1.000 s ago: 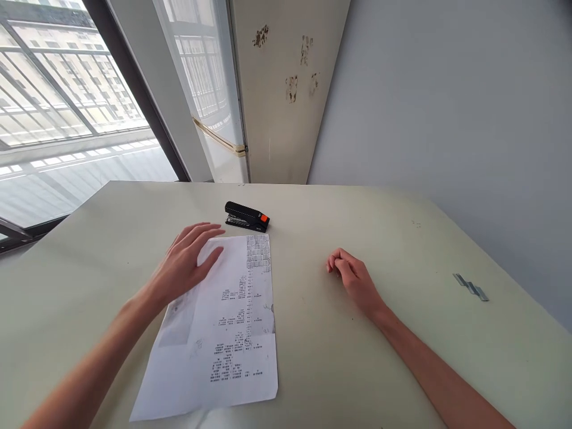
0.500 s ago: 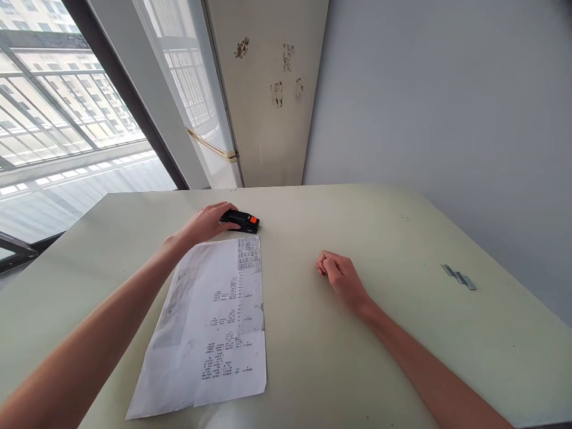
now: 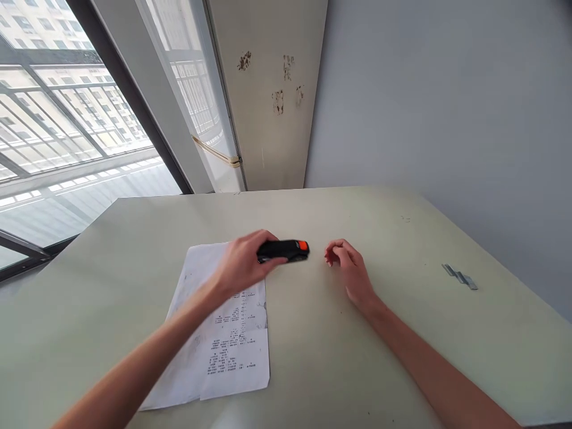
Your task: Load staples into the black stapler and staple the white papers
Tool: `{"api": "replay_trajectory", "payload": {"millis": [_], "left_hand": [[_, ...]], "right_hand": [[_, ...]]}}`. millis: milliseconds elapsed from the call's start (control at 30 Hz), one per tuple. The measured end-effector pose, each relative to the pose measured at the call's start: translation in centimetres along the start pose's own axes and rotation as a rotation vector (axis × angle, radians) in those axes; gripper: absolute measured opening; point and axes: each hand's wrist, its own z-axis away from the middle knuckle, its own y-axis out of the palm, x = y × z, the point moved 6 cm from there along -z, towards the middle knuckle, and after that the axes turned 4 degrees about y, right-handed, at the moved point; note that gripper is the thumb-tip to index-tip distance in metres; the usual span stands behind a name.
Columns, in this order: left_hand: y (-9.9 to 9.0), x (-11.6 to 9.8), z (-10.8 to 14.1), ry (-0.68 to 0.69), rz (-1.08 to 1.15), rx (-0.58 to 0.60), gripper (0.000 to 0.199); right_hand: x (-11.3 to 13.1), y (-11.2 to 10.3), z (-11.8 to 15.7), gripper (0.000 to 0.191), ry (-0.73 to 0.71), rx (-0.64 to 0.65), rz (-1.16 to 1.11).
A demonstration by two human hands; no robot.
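My left hand (image 3: pixel 245 259) is closed round the rear of a black stapler (image 3: pixel 283 250) with an orange patch at its front end. It holds the stapler above the table, its front pointing right. Under my left hand and forearm lies a set of printed white paper sheets (image 3: pixel 236 357), partly covered by them. A short gap to the right of the stapler, my right hand (image 3: pixel 351 268) is loosely curled, thumb and fingers a little apart, with nothing visible in it.
Several strips of staples (image 3: pixel 460 276) lie on the pale table (image 3: pixel 357 369) at the right. A grey wall (image 3: pixel 424 107) borders the table's right side. Behind it at the left are a window (image 3: pixel 67 119) and a stained panel (image 3: pixel 272 143).
My left hand has lifted the stapler from beyond the paper and brought it right and nearer. My right hand has loosened from a fist and shifted slightly right.
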Motion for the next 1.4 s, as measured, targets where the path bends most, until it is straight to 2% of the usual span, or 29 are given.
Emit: {"api": "replay_trajectory", "payload": {"millis": [100, 200, 267, 333, 433, 500, 567, 667, 767, 900, 1000, 1200, 1400], "left_hand": [[4.1, -2.9, 1.3, -0.021, 0.063, 0.118, 0.023], [7.3, -4.2, 1.8, -0.025, 0.11, 0.147, 0.023], [8.4, -4.6, 1.8, -0.013, 0.135, 0.135, 0.022], [8.8, -4.7, 1.7, -0.005, 0.149, 0.132, 0.023], [8.2, -4.1, 2.2, -0.004, 0.189, 0.155, 0.043], [7.1, -3.1, 3.0, -0.031, 0.225, 0.162, 0.065], [5.9, -1.8, 4.2, -0.068, 0.244, 0.163, 0.072], [4.4, -0.2, 6.0, -0.121, 0.269, 0.149, 0.067], [3.6, 0.5, 7.1, -0.183, 0.359, 0.091, 0.058], [3.4, 0.1, 7.3, -0.237, 0.683, -0.038, 0.043], [3.6, 0.4, 7.4, -0.284, 0.869, -0.14, 0.046], [4.0, 2.2, 7.6, -0.326, 0.944, -0.291, 0.055], [3.9, 2.5, 7.6, -0.346, 0.962, -0.338, 0.045]], "right_hand": [[0.0, -0.6, -0.2, 0.016, 0.023, -0.042, -0.068], [0.1, -0.8, -0.2, 0.019, 0.021, -0.015, -0.07], [0.2, -0.8, -0.2, 0.018, 0.012, 0.005, -0.068], [0.3, -0.7, -0.2, 0.018, 0.007, 0.015, -0.054], [0.3, -0.6, -0.2, 0.019, 0.016, 0.041, -0.029], [0.2, -0.4, -0.2, 0.02, 0.028, 0.064, -0.02], [0.1, -0.2, -0.1, 0.021, 0.036, 0.086, -0.005], [0.0, -0.1, 0.0, 0.021, 0.037, 0.102, 0.019], [0.1, 0.0, 0.2, 0.022, 0.049, 0.1, 0.025], [0.2, 0.0, 0.3, 0.021, 0.071, 0.088, 0.035], [0.2, 0.0, 0.5, 0.02, 0.072, 0.084, 0.045], [0.0, -0.2, 0.5, 0.023, 0.069, 0.079, 0.078], [-0.2, -0.5, 0.5, 0.022, 0.078, 0.057, 0.069]]}}
